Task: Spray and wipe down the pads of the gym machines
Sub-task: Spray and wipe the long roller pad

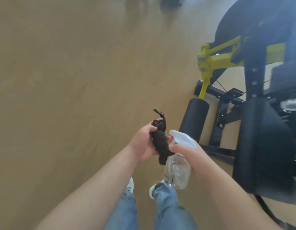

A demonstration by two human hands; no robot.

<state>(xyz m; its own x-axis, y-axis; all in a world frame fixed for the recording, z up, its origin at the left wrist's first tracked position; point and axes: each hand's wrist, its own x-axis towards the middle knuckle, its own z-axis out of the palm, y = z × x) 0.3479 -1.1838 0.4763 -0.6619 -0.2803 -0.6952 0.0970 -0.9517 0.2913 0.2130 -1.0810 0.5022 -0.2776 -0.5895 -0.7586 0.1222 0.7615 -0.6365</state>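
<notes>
My left hand (pixel 144 143) grips a bunched dark cloth (pixel 160 141) in front of me. Right beside it, my right hand (pixel 188 156) holds a clear spray bottle (pixel 177 171) by its neck, under the white trigger head (pixel 183 138), whose nozzle points left toward the cloth. To the right stands a black and yellow gym machine with a black roller pad (pixel 193 118) low on its left, a long black seat pad (pixel 260 143) near me and a large black back pad (pixel 251 22) at the top right.
Tan wooden floor (pixel 69 80) spreads out to the left and ahead. The machine's yellow lever arm (pixel 212 57) and black base frame (pixel 227 103) stick out toward the floor. My jeans and white shoes (pixel 154 190) show below my hands.
</notes>
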